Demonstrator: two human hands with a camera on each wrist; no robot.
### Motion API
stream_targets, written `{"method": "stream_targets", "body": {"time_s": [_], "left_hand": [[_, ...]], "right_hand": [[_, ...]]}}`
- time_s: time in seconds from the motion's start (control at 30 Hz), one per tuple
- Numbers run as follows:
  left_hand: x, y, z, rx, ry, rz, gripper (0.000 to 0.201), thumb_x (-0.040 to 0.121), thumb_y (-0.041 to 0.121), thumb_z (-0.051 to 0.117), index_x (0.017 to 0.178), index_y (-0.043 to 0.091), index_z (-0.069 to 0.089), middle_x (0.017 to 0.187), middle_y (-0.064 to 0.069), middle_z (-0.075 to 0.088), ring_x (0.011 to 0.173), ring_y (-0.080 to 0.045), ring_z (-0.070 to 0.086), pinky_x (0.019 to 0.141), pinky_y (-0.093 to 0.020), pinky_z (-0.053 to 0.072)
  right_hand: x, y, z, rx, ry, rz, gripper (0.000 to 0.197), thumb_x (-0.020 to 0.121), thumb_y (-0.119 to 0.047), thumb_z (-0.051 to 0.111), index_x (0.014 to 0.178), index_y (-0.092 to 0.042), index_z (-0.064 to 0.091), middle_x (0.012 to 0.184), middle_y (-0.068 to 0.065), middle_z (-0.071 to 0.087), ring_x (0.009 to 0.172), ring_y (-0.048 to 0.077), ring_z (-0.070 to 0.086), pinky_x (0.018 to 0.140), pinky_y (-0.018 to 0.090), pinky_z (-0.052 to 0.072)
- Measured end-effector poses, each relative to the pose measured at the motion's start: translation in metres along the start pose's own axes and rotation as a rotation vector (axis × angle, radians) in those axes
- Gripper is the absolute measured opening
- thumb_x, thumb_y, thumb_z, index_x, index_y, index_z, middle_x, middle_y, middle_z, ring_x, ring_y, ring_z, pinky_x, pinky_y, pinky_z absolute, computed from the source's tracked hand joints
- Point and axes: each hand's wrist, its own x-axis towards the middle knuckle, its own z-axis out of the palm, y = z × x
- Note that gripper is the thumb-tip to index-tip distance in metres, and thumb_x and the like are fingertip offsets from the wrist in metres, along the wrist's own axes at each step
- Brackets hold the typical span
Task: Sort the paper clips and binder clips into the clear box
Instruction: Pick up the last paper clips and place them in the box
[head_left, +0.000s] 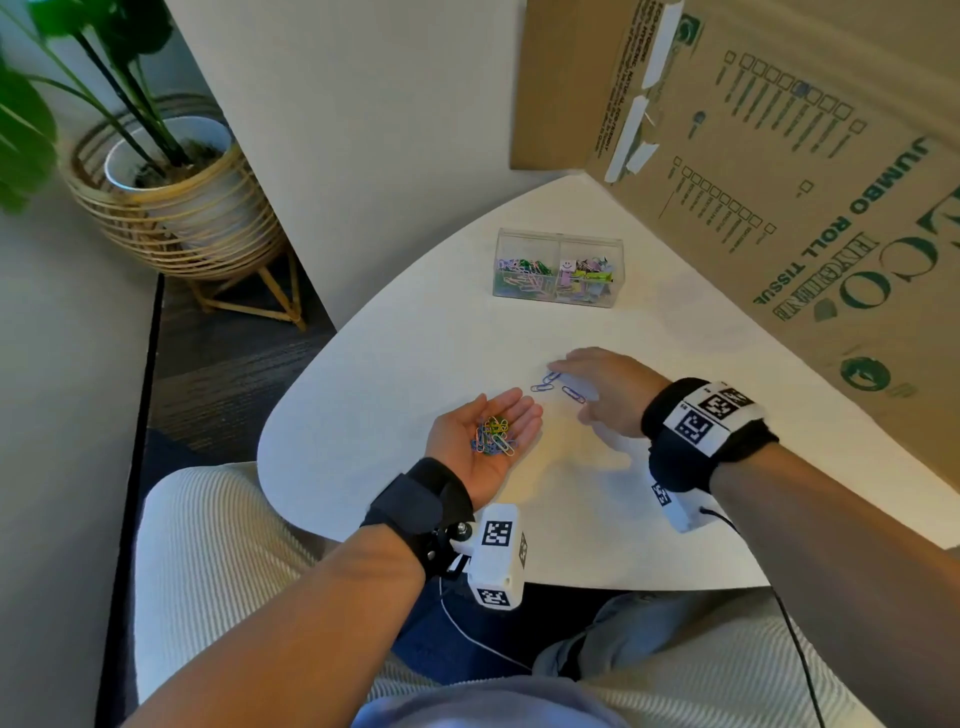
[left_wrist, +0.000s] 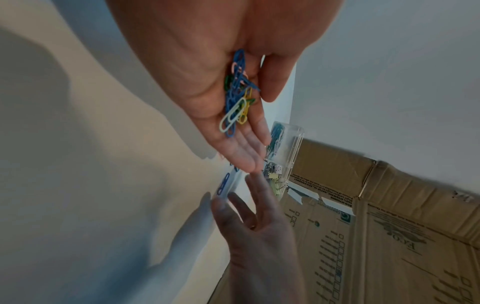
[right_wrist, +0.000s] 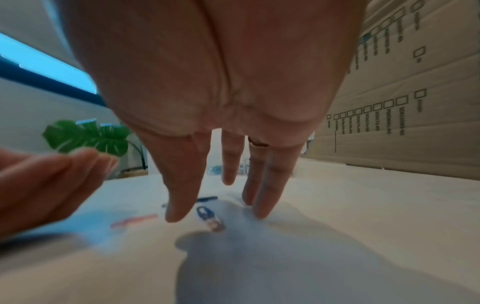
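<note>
My left hand (head_left: 488, 431) lies palm up just above the white table (head_left: 395, 364), its straight fingers carrying a small heap of coloured paper clips (head_left: 493, 434) (left_wrist: 237, 96). Just right of it my right hand (head_left: 597, 387) hovers palm down with spread, straight fingers (right_wrist: 179, 205) over a few blue paper clips (head_left: 556, 387) (right_wrist: 207, 218) loose on the table. The clear box (head_left: 558, 267) stands farther back, with paper clips in its left half and binder clips in its right half.
A large cardboard box (head_left: 779, 156) walls off the table's right and back side. A potted plant (head_left: 171, 171) in a wicker stand sits on the floor to the left. The table's curved edge runs close to my lap.
</note>
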Motion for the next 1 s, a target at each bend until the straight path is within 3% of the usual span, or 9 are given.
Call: {"method": "stream_targets", "body": {"time_s": [0.13,0.27,0.43,0.57,0.63,0.67,0.77,0.9,1.0], "left_hand": [[0.002,0.000,-0.001,-0.001,-0.008,0.000,0.039,0.101,0.020,0.037,0.099,-0.009,0.062,0.086,-0.023,0.071,0.094,-0.035,0.062,0.079,-0.042,0.052],[0.003,0.001,-0.002,0.013,-0.007,0.007,0.038,0.101,0.019,0.037,0.100,-0.010,0.062,0.092,-0.025,0.069,0.094,-0.036,0.063,0.078,-0.042,0.051],[0.007,0.000,-0.009,0.026,-0.029,0.009,0.049,0.100,0.020,0.038,0.084,-0.011,0.073,0.092,-0.023,0.070,0.083,-0.036,0.070,0.072,-0.043,0.059],[0.008,-0.002,-0.011,0.032,-0.049,0.012,0.051,0.100,0.021,0.038,0.081,-0.010,0.073,0.090,-0.023,0.071,0.078,-0.034,0.071,0.071,-0.043,0.059],[0.009,-0.001,-0.012,0.037,-0.052,0.014,0.051,0.101,0.021,0.037,0.081,-0.009,0.074,0.090,-0.022,0.071,0.078,-0.034,0.072,0.071,-0.043,0.059],[0.009,0.000,-0.013,0.036,-0.053,0.013,0.052,0.101,0.021,0.037,0.081,-0.009,0.074,0.090,-0.022,0.071,0.078,-0.034,0.072,0.071,-0.043,0.059],[0.007,0.001,-0.015,0.046,-0.051,0.017,0.052,0.101,0.022,0.036,0.081,-0.008,0.074,0.089,-0.022,0.071,0.077,-0.033,0.072,0.070,-0.042,0.059],[0.007,-0.002,-0.013,0.051,-0.051,0.010,0.052,0.101,0.022,0.036,0.081,-0.008,0.074,0.089,-0.021,0.071,0.077,-0.033,0.072,0.070,-0.042,0.059],[0.007,-0.002,-0.013,0.048,-0.045,0.010,0.049,0.102,0.022,0.036,0.089,-0.008,0.072,0.090,-0.021,0.071,0.077,-0.033,0.072,0.070,-0.042,0.058]], "right_hand": [[0.017,-0.003,0.008,-0.095,0.078,0.056,0.060,0.092,-0.026,0.064,0.146,-0.020,0.040,0.142,0.006,0.044,0.130,0.025,0.044,0.105,0.031,0.036],[0.026,-0.011,0.011,-0.045,0.138,0.100,0.025,0.092,-0.014,0.061,0.117,-0.012,0.067,0.117,0.010,0.066,0.107,0.028,0.061,0.089,0.029,0.045],[0.023,-0.017,0.011,0.040,0.202,0.173,0.014,0.089,-0.015,0.062,0.098,-0.015,0.073,0.104,0.008,0.070,0.095,0.027,0.065,0.084,0.031,0.053],[0.021,-0.017,0.014,0.070,0.228,0.177,0.012,0.090,-0.019,0.062,0.089,-0.013,0.073,0.096,0.008,0.071,0.090,0.028,0.065,0.075,0.028,0.049],[0.017,-0.013,0.012,0.173,0.221,0.147,0.016,0.091,-0.021,0.061,0.096,-0.011,0.074,0.101,0.006,0.071,0.096,0.028,0.063,0.077,0.025,0.044],[0.013,-0.011,0.011,0.205,0.196,0.121,0.023,0.091,-0.017,0.060,0.111,-0.014,0.071,0.111,0.004,0.067,0.105,0.026,0.060,0.083,0.024,0.041],[0.006,-0.004,0.010,0.082,0.076,-0.015,0.056,0.089,-0.009,0.062,0.142,-0.021,0.048,0.136,0.005,0.048,0.123,0.023,0.048,0.093,0.021,0.031],[0.010,-0.001,0.022,0.013,0.112,-0.052,0.050,0.091,-0.016,0.064,0.139,-0.020,0.051,0.134,0.005,0.050,0.123,0.021,0.048,0.096,0.023,0.031],[0.014,-0.003,0.027,0.071,0.203,-0.022,0.040,0.090,-0.025,0.066,0.129,-0.020,0.060,0.117,0.001,0.056,0.114,0.020,0.053,0.086,0.022,0.033]]}}
